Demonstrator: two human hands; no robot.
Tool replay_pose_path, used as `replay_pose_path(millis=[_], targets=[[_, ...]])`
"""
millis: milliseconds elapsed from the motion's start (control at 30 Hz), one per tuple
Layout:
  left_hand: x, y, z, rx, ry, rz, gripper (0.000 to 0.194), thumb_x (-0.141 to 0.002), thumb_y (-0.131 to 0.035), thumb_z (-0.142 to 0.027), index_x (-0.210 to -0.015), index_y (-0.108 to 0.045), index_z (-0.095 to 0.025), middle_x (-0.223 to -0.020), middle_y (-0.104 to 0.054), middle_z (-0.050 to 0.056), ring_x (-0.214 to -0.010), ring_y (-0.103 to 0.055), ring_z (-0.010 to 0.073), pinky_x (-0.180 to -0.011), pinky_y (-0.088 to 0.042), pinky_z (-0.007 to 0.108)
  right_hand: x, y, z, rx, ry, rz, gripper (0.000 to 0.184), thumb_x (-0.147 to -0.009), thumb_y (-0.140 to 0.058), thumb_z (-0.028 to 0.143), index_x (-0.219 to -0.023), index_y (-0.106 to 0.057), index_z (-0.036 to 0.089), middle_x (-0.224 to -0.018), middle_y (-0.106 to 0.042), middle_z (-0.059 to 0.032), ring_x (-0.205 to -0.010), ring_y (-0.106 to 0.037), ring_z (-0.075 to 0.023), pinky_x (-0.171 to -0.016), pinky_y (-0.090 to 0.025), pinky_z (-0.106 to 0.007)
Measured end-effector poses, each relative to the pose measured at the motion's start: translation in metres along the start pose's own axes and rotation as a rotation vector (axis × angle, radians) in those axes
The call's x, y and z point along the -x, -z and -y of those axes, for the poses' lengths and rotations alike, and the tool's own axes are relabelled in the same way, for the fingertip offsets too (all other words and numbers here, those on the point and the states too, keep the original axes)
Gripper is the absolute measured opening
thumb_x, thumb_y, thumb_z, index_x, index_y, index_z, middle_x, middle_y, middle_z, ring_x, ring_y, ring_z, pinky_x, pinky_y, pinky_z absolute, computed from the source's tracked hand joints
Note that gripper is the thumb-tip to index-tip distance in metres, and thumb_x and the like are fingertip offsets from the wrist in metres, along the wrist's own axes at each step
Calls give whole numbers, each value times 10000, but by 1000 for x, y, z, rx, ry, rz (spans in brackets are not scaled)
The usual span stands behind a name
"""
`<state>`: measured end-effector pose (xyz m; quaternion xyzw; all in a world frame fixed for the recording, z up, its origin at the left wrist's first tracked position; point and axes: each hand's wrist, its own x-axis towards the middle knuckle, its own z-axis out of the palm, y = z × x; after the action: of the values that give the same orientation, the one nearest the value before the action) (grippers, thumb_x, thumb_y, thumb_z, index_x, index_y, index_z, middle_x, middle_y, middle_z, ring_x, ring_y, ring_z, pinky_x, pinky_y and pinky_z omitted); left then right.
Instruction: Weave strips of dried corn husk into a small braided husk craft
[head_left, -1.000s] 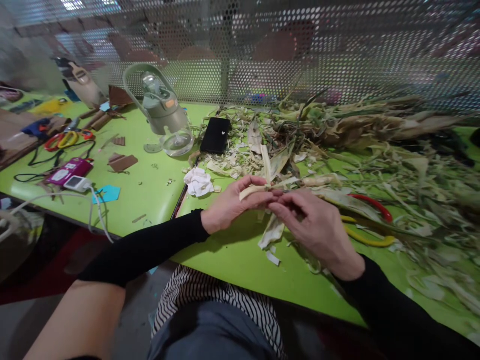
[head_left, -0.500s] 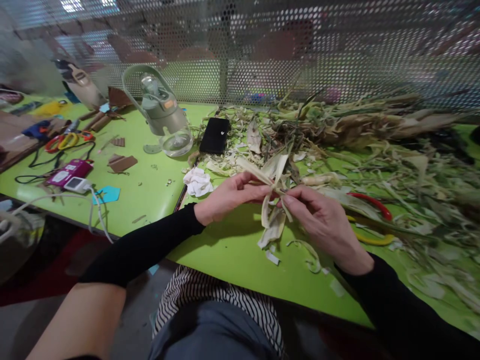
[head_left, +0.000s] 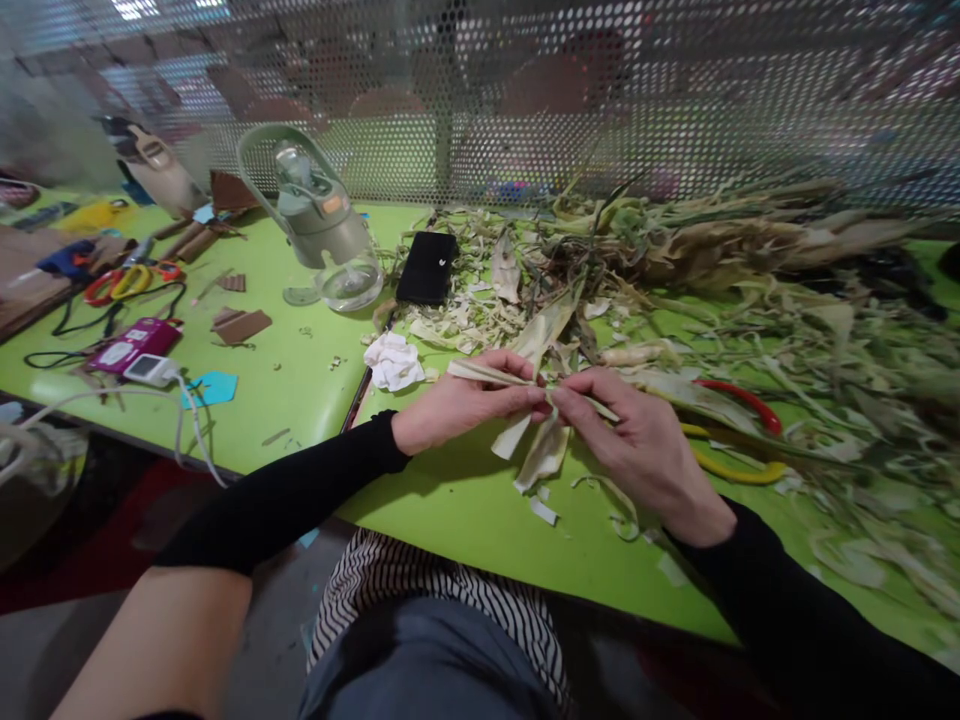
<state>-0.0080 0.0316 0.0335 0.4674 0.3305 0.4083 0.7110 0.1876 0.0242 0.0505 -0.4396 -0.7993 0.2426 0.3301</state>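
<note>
Pale, dried corn husk strips meet in a bundle between my two hands, just above the green table. My left hand pinches the bundle from the left, thumb and fingers pressed together near its middle. From the other side my right hand closes thumb and forefinger on the strips, fingertips almost touching the left ones. Loose ends stick out upward, to the left and downward. The exact crossing point is partly hidden by my fingertips. Right of my right hand lie red and yellow handles, partly under husk.
A heap of husks and scraps covers the table's back and right. Behind it rises a perforated metal screen. A black phone, crumpled tissue and clear-based bottle stand or lie left of the heap. Scissors rest farther left.
My hands have drawn closer together at the middle of the bundle. One strip now lies leftward over my left hand, and the hanging ends have shifted slightly left.
</note>
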Motion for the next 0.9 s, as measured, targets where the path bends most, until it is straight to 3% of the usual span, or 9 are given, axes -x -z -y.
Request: replay_pose_path(millis=[200,333,400,467,567,700,900], targets=[[1,1,-3,24,-38,31,176,-850,-754,-207,-874,-596,-132,-787,-709,21,-765,-677,109,-795,-500,270,5,4,9,-76,-20,-91,329,-978,-575,476,-749,-627,245,-636,-620,-6,-571,-553,-155,-537,-428,-292],[0,-1,-4,92,29,-71,149,-873,-718,-187,-881,-572,-155,-814,-730,17,-815,-692,117,-878,-501,300,1,4,-4,-274,-247,-68,443,-945,-558,624,-756,-611,226,-650,-618,-5,-537,-536,-129,-478,-426,-254],[0,-3,-4,171,29,-119,137,-889,-685,-178,-911,-551,-171,-903,-758,34,-905,-712,133,-955,-495,335,-1,2,-10,-378,-379,-2,566,-934,-465,730,-769,-620,211,-639,-626,-14,-512,-532,-119,-455,-426,-241],[-1,-5,-4,200,-6,-132,136,-891,-671,-173,-927,-540,-178,-959,-768,46,-951,-717,143,-1000,-486,358,-1,-1,-11,-391,-430,148,652,-914,-419,787,-732,-629,196,-606,-627,-20,-486,-520,-113,-447,-417,-237],[0,-7,-2,151,-57,-109,154,-880,-693,-191,-923,-547,-170,-950,-768,48,-970,-717,154,-1005,-490,366,1,-8,-4,-312,-363,299,621,-924,-473,740,-644,-588,198,-537,-584,0,-478,-518,-116,-466,-401,-241],[1,-7,3,100,-85,-92,170,-893,-695,-250,-942,-555,-167,-912,-764,45,-978,-722,167,-996,-498,372,6,-14,8,-198,-178,231,519,-992,-485,562,-604,-459,218,-514,-516,31,-460,-449,-105,-460,-338,-244],[2,-7,7,59,7,-81,222,-866,-732,-283,-974,-589,-152,-818,-752,28,-849,-711,146,-950,-511,357,12,-21,9,-17,37,236,423,-995,-455,370,-611,-355,222,-522,-351,55,-475,-333,-88,-459,-265,-241]])
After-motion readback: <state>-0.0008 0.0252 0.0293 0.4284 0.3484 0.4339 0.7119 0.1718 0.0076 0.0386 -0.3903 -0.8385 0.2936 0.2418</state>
